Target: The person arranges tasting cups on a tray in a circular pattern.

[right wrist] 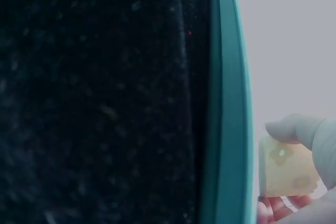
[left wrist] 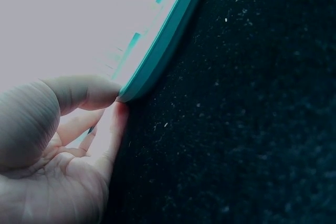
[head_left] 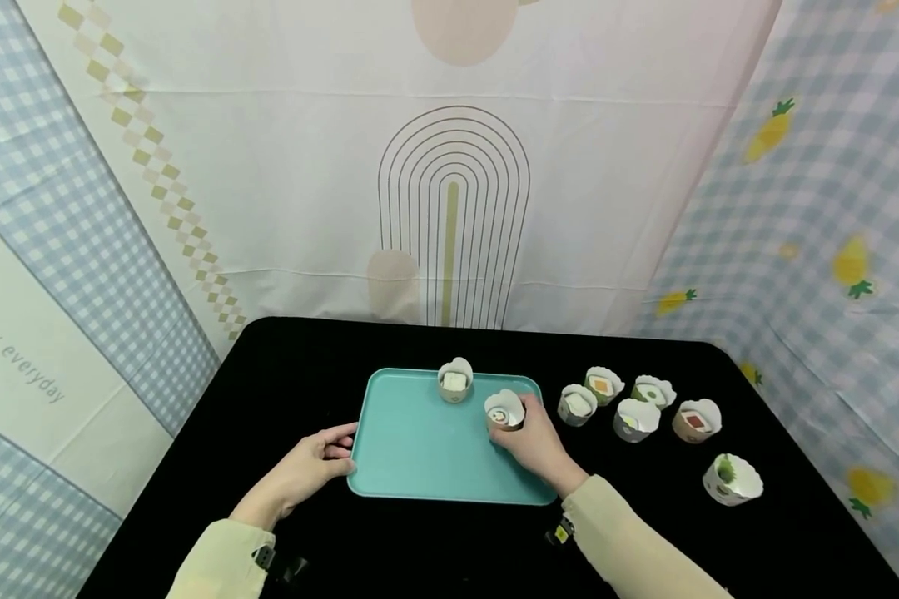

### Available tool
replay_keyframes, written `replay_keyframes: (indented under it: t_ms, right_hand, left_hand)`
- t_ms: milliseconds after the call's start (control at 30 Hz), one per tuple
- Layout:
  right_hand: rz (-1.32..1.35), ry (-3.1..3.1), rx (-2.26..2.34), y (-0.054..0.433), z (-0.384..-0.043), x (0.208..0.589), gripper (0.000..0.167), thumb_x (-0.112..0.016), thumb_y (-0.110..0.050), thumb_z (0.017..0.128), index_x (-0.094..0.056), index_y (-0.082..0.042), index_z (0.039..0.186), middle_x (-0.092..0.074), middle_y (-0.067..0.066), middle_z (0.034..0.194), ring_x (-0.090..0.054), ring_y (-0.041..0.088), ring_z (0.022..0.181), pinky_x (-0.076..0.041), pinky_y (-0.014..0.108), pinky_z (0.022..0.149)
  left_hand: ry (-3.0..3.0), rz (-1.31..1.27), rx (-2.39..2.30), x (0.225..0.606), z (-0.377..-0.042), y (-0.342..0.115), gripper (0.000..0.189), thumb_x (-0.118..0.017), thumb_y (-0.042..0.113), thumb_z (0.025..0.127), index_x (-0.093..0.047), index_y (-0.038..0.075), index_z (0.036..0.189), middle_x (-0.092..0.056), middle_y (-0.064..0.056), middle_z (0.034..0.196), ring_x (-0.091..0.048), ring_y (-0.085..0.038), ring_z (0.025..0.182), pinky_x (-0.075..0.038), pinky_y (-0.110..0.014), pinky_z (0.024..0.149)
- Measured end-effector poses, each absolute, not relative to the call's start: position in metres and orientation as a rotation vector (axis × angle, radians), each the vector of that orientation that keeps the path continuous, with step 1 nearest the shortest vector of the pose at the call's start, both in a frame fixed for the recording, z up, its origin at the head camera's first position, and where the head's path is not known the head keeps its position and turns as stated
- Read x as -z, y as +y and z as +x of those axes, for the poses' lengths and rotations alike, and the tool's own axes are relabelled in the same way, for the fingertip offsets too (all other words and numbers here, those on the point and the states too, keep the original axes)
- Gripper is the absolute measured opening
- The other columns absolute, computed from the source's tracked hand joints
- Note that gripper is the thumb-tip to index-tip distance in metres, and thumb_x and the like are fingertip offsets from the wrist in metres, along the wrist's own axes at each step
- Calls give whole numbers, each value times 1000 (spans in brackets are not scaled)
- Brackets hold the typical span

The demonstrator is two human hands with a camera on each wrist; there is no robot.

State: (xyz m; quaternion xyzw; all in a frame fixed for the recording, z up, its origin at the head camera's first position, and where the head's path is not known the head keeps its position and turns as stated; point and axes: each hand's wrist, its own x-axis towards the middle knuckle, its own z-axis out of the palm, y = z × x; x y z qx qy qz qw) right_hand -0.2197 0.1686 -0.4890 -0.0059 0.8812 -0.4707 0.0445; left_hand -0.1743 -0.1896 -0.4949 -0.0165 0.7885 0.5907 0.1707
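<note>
A turquoise rectangular tray (head_left: 427, 449) lies on the black table. At its left edge my left hand (head_left: 303, 474) pinches the rim; in the left wrist view the thumb and a finger meet at the tray's edge (left wrist: 157, 59). My right hand (head_left: 535, 445) grips a small paper baking cup (head_left: 504, 408) over the right part of the tray, its thumb and fingers around the sides. Something pale with small dark marks shows inside that cup. The right wrist view shows the cup's printed wall (right wrist: 289, 169). Another paper cup (head_left: 455, 383) with a white block inside stands at the tray's back edge.
Right of the tray stand several more paper cups, among them one with a white filling (head_left: 577, 405), one with an orange square (head_left: 603, 385) and one with a brown square (head_left: 697, 420). A cup with something green (head_left: 732, 480) sits nearer the front. Curtains (head_left: 307, 208) enclose the table.
</note>
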Motion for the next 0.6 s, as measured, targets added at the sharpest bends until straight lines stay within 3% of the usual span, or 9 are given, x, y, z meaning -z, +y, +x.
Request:
replay_keyframes:
  t_ms: [600]
  right_hand:
    - [45, 2695, 1562, 156, -227, 487, 60, -77, -24, 85, -44, -7, 131, -52, 12, 119, -52, 24, 104, -44, 42, 87]
  left_hand:
    - [2251, -31, -1677, 496, -175, -190, 60, -69, 6, 88, -47, 13, 144, -50, -10, 123, -53, -22, 103, -48, -40, 85]
